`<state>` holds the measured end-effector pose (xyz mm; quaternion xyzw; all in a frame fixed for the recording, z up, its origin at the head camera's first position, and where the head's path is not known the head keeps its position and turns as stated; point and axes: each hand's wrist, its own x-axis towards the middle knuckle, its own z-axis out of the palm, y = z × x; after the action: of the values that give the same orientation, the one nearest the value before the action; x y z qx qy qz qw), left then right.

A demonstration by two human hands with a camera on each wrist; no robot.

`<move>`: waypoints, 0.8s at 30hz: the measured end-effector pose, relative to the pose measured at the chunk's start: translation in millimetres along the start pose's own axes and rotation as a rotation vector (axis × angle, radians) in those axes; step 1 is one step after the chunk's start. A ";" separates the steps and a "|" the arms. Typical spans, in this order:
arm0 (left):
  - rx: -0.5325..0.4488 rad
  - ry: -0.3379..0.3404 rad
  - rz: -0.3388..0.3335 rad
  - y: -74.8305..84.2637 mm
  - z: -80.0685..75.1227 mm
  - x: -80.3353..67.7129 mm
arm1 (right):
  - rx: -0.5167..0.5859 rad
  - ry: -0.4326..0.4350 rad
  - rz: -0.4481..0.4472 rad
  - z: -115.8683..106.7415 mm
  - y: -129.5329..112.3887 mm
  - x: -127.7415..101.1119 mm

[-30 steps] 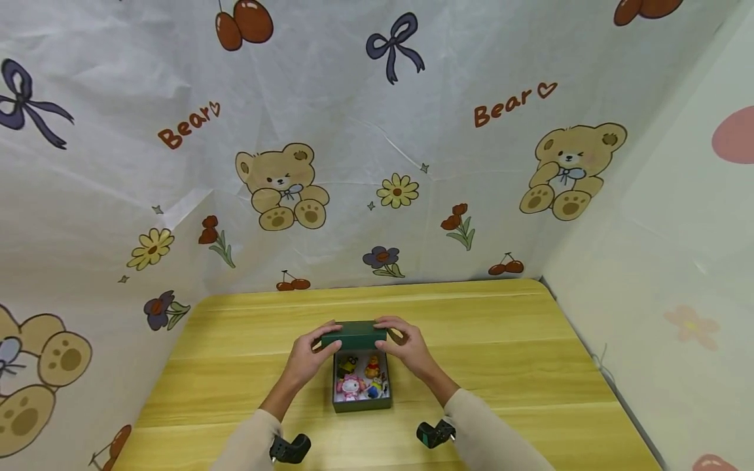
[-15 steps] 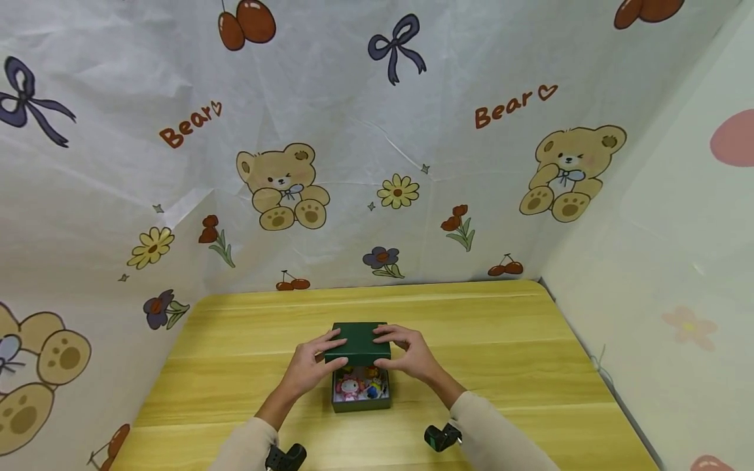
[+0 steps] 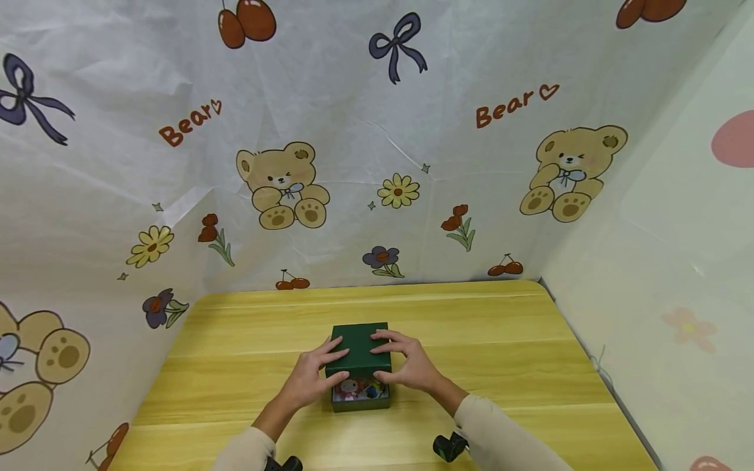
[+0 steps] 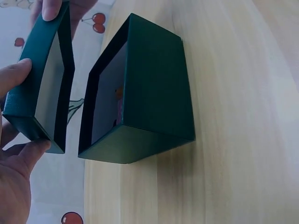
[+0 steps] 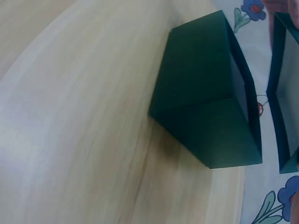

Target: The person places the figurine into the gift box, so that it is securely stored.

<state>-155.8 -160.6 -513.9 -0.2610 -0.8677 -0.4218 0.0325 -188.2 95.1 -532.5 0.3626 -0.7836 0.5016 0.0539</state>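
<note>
A dark green box lid point(image 3: 358, 350) is held between both hands, above an open green box point(image 3: 361, 405). My left hand point(image 3: 309, 376) grips the lid's left side, thumb on the near edge and fingers over the top. My right hand point(image 3: 412, 363) grips the right side in the same way. Inside the box show a pink toy figure point(image 3: 349, 388) and a blue-and-yellow one point(image 3: 374, 390); the lid hides its far part. In the left wrist view a gap separates the lid point(image 4: 35, 86) from the box point(image 4: 156, 88).
The box stands on a light wooden table point(image 3: 247, 333). Behind the table hangs a white cloth point(image 3: 347, 118) printed with bears and flowers, and a pale wall panel point(image 3: 654, 261) flanks the right. A black camera mount point(image 3: 450, 447) sits at the right wrist.
The lid has come from a tilted position at the box's far side toward the near side and levelled out. It now covers the back toys. Both hands moved with it.
</note>
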 end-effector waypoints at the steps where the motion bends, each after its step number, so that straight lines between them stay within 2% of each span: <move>1: 0.006 0.001 0.004 0.1 0.5 -0.9 | -0.016 0.001 -0.016 0.8 0.6 -0.4; 7: 0.057 0.003 0.018 1.6 4.0 -7.3 | -0.150 0.016 -0.168 6.7 9.6 -5.2; 11: 0.088 -0.014 0.011 1.9 7.2 -11.5 | -0.203 0.030 -0.253 10.7 15.4 -10.5; 17: 0.140 -0.044 0.014 1.5 12.7 -17.5 | -0.244 0.019 -0.296 14.2 18.4 -16.6; 24: 0.193 -0.028 0.034 0.7 20.0 -23.2 | -0.205 0.028 -0.342 17.6 21.1 -20.4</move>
<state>-132.2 -155.1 -532.6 -0.2771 -0.9002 -0.3318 0.0523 -181.6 96.0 -566.0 0.4761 -0.7567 0.4076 0.1859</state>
